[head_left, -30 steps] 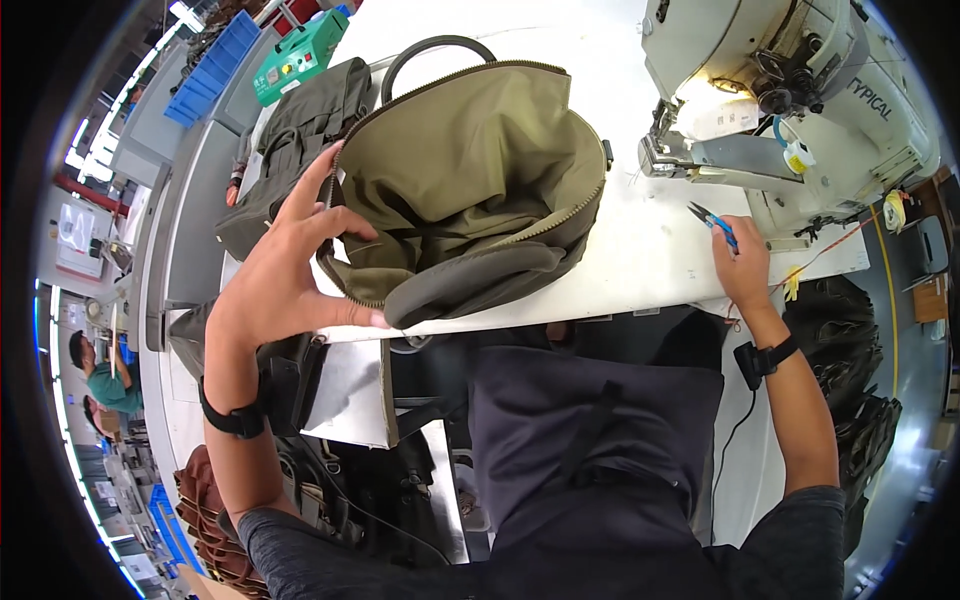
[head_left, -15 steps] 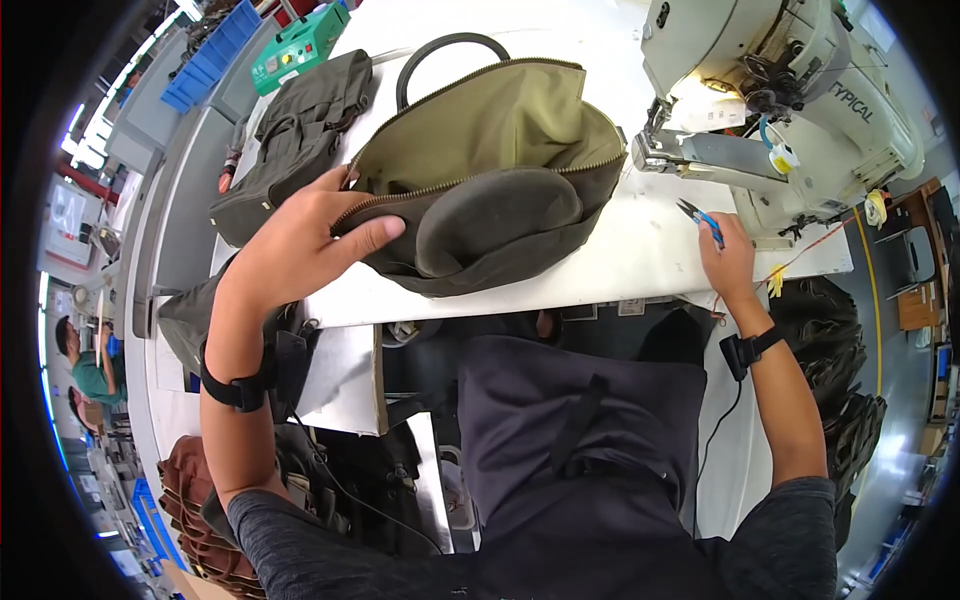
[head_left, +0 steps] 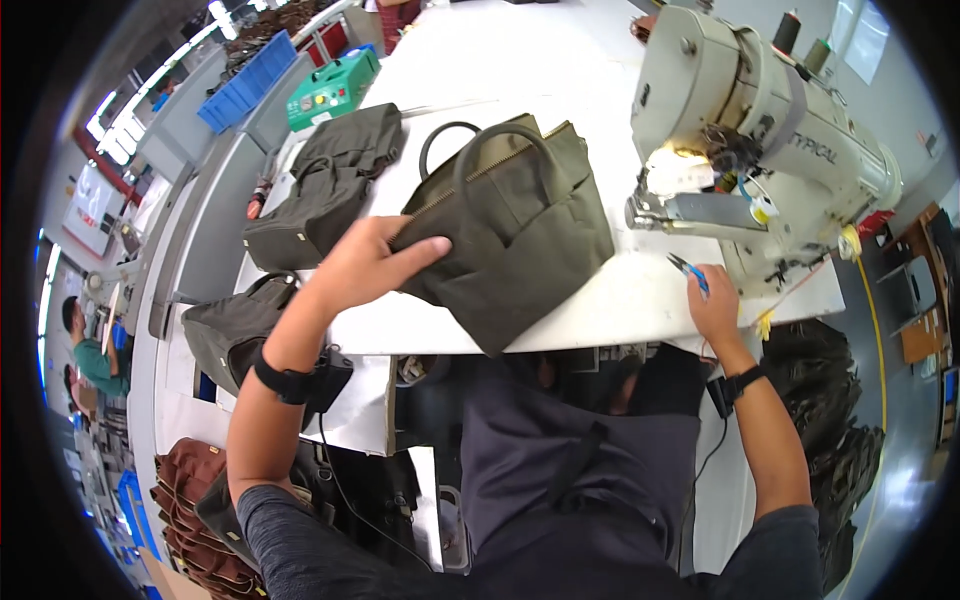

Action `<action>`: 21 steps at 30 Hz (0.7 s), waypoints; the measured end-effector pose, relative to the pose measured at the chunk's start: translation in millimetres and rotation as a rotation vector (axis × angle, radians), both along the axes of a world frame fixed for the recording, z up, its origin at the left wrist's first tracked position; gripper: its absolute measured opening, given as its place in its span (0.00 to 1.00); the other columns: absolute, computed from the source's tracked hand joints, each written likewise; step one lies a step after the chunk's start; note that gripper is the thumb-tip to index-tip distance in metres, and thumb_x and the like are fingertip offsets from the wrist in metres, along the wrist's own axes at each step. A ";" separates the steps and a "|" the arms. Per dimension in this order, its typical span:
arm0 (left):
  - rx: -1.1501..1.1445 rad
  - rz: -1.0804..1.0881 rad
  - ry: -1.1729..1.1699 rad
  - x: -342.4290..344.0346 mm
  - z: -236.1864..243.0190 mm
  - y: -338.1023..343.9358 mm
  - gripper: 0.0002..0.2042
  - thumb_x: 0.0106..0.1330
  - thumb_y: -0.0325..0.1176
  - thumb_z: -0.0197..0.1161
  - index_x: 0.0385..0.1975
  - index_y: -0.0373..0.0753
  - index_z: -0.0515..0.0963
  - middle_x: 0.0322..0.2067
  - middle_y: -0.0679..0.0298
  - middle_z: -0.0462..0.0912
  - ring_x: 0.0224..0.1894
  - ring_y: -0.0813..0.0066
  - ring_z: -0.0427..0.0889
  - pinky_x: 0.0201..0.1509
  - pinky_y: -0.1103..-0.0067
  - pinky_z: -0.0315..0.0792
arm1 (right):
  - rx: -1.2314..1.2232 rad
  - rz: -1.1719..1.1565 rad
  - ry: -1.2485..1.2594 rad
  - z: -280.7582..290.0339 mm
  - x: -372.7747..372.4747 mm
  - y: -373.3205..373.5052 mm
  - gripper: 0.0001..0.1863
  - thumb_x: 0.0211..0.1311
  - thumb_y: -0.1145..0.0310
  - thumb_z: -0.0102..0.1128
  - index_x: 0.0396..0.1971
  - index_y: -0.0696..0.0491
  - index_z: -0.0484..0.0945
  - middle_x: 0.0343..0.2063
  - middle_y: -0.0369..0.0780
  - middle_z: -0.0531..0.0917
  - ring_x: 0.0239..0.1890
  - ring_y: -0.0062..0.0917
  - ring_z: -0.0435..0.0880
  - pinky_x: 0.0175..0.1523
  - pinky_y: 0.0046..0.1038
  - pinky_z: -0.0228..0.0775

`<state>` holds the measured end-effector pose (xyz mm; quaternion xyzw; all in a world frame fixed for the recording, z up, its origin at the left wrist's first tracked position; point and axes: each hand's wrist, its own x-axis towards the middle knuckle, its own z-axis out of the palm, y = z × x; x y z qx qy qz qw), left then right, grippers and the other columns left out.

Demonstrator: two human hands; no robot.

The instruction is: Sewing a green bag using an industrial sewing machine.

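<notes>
My left hand [head_left: 372, 262] grips a dark olive fabric handbag [head_left: 530, 270] by its left top corner, thumb on the outside beside the brass zip. The bag stands tilted on the white table [head_left: 610, 295], its two round handles raised and a lower corner at the table's front edge. Its mouth is only partly visible behind the front panel. To the right of the bag, my right hand [head_left: 714, 306] holds small thread snips [head_left: 690, 270] with a blue handle, their dark blades pointing up and left, apart from the bag.
A sewing machine [head_left: 780, 140] stands at the right. Olive bags [head_left: 300, 215] lie on the left, with another olive bag [head_left: 235, 330] nearer me. Behind them are a green box [head_left: 332, 90] and a blue crate [head_left: 248, 82]. Brown bags [head_left: 195, 505] are stacked lower left; a person works far left.
The bag has turned upright: its open mouth and light lining faced me before, and now the front panel and both handles show. My right hand still holds the snips.
</notes>
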<state>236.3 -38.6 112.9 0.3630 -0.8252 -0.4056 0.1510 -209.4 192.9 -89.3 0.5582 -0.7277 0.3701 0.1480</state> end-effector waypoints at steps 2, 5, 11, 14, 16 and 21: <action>0.048 0.000 -0.040 -11.2 -2.7 -4.6 0.20 0.77 0.44 0.65 0.42 0.28 0.86 0.25 0.67 0.85 0.26 0.85 0.76 0.30 0.79 0.73 | 0.072 -0.031 -0.090 0.6 0.0 0.3 0.07 0.66 0.71 0.64 0.41 0.56 0.81 0.35 0.45 0.83 0.38 0.44 0.84 0.44 0.39 0.77; -0.125 0.039 0.006 -34.5 -1.1 -20.0 0.21 0.78 0.44 0.64 0.37 0.26 0.84 0.21 0.61 0.83 0.22 0.71 0.77 0.31 0.71 0.74 | 0.042 -0.015 -0.081 0.4 -1.8 0.2 0.07 0.65 0.72 0.64 0.40 0.56 0.81 0.35 0.45 0.82 0.37 0.44 0.84 0.44 0.39 0.77; -0.855 0.156 0.026 -81.7 -8.4 -64.2 0.23 0.74 0.43 0.66 0.23 0.27 0.78 0.25 0.39 0.78 0.31 0.35 0.80 0.36 0.56 0.73 | 0.055 0.023 -0.093 3.1 -2.8 0.2 0.07 0.65 0.72 0.64 0.40 0.57 0.81 0.34 0.46 0.82 0.37 0.45 0.83 0.43 0.40 0.76; -0.752 0.201 -0.056 -99.7 -27.1 -97.2 0.23 0.76 0.42 0.64 0.22 0.28 0.76 0.23 0.39 0.79 0.30 0.33 0.80 0.35 0.53 0.73 | 0.073 0.021 -0.106 8.2 -1.8 -1.3 0.07 0.65 0.73 0.64 0.40 0.57 0.80 0.34 0.47 0.82 0.37 0.46 0.83 0.42 0.42 0.75; -0.759 0.326 -0.029 -105.9 -29.7 -141.2 0.20 0.76 0.39 0.62 0.23 0.30 0.77 0.22 0.39 0.78 0.32 0.33 0.79 0.36 0.51 0.73 | 0.081 0.020 -0.087 10.4 -2.0 -1.7 0.07 0.65 0.73 0.64 0.40 0.58 0.80 0.34 0.47 0.82 0.37 0.46 0.82 0.42 0.42 0.75; -0.942 0.404 0.023 -147.0 -19.5 -281.0 0.20 0.77 0.42 0.60 0.25 0.32 0.79 0.26 0.40 0.83 0.33 0.34 0.83 0.40 0.51 0.76 | 0.192 0.007 -0.057 3.3 -8.9 4.2 0.09 0.65 0.72 0.63 0.42 0.58 0.79 0.34 0.48 0.81 0.39 0.48 0.81 0.44 0.46 0.73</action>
